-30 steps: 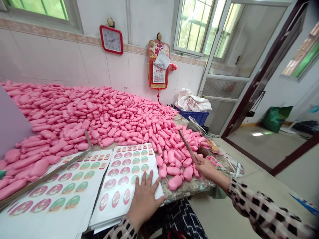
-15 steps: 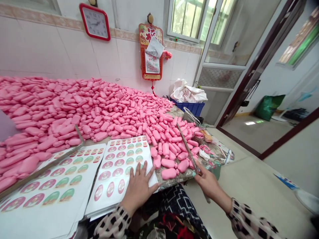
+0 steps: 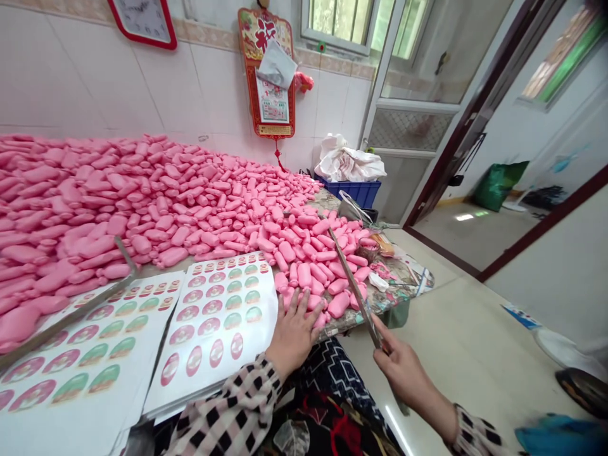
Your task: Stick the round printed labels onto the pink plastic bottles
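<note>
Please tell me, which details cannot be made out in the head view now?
Head view, wall clock: top cut off by the upper edge.
Head view, pink pieces under the left hand: hidden by it.
Head view, long strip: partly hidden by the right hand.
Head view, label sheet: smallest print too small to read.

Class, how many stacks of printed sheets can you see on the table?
2: the right stack beside the left hand; the left stack next to it. Others could be hidden.

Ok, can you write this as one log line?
left hand: fingers spread, at pink pieces | right hand: gripping thin bar | printed sheets: beside left hand
</note>
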Tool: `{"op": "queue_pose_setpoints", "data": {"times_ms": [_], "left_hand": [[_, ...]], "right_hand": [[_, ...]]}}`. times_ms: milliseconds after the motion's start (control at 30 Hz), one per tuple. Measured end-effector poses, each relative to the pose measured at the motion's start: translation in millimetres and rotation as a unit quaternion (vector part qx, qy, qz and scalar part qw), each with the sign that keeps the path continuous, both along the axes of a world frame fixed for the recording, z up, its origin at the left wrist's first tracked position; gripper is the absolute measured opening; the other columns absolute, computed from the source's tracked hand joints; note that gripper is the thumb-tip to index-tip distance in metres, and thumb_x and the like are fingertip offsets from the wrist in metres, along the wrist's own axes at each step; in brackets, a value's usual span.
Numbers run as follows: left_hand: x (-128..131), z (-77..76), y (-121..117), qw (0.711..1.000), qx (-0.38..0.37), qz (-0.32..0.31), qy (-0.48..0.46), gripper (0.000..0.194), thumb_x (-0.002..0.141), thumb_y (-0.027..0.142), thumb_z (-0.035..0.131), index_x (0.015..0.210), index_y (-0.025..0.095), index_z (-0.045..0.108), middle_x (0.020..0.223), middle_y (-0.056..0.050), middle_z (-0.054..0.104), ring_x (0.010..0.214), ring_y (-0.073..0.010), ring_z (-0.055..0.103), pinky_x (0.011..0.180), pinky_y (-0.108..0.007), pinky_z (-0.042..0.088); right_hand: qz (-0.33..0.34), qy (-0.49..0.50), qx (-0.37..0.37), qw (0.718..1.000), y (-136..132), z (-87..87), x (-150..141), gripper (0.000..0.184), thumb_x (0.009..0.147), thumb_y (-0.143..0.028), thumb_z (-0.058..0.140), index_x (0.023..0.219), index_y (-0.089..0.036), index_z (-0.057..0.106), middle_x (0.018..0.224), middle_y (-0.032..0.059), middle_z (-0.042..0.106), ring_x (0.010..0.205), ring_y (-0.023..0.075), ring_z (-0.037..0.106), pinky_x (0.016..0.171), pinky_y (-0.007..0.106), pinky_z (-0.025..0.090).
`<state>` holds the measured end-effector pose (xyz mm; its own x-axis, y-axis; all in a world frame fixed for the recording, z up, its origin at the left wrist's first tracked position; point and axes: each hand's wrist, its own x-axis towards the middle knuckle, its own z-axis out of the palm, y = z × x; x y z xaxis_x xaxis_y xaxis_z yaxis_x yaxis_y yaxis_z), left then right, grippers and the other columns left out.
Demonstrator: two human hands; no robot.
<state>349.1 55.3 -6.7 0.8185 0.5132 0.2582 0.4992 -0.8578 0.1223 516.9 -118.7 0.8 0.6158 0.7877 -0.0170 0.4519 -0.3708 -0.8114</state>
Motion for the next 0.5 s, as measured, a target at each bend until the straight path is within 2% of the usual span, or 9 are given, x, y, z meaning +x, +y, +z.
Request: {"op": "queue_pose_setpoints", "data": {"times_ms": [133, 233, 367, 500], "left_hand": [[10, -3.7, 12, 0.999, 0.015, 0.032, 0.004, 0.049, 0.091, 0.049, 0.027, 0.137, 0.038, 0.034, 0.149, -0.002, 0.026, 0.138, -0.0283, 0.01, 0.108, -0.056, -0.003], [9, -5.2, 17, 0.999, 0.016, 0.042, 0.011, 0.052, 0.089, 0.052, 0.031, 0.138, 0.036, 0.033, 0.15, -0.002, 0.023, 0.139, -0.0292, 0.007, 0.108, -0.056, -0.002], [4, -8.6, 17, 0.999, 0.007, 0.051, 0.018, 0.053, 0.088, 0.051, 0.033, 0.139, 0.038, 0.028, 0.15, -0.002, 0.022, 0.138, -0.0291, 0.011, 0.108, -0.056, 0.001], [-3, -11.8, 16, 0.999, 0.003, 0.047, 0.019, 0.056, 0.087, 0.054, 0.036, 0.14, 0.037, 0.028, 0.151, -0.006, 0.02, 0.137, -0.0328, 0.014, 0.107, -0.058, 0.005]], "right_hand": [[-0.013, -0.033, -0.026, 0.999, -14, -14.8, -1, 0.068, 0.067, -0.026, 0.047, 0.135, -0.028, 0.044, 0.056, -0.0044, 0.056, 0.05, 0.0151, 0.053, 0.056, 0.024, 0.045], [-0.018, -0.076, -0.044, 0.996, -18, -19.4, 1, 0.066, 0.071, -0.026, 0.044, 0.137, -0.029, 0.041, 0.051, -0.0055, 0.05, 0.046, 0.0147, 0.048, 0.051, 0.024, 0.041], [-0.026, -0.136, -0.07, 0.988, -14, -15.7, 10, 0.064, 0.075, -0.027, 0.042, 0.139, -0.026, 0.037, 0.051, -0.0068, 0.045, 0.044, 0.0125, 0.044, 0.049, 0.023, 0.035], [-0.044, -0.124, -0.065, 0.989, -3, -4.1, 35, 0.063, 0.077, -0.029, 0.042, 0.139, -0.023, 0.037, 0.044, -0.0085, 0.04, 0.039, 0.0112, 0.04, 0.046, 0.022, 0.031]]}}
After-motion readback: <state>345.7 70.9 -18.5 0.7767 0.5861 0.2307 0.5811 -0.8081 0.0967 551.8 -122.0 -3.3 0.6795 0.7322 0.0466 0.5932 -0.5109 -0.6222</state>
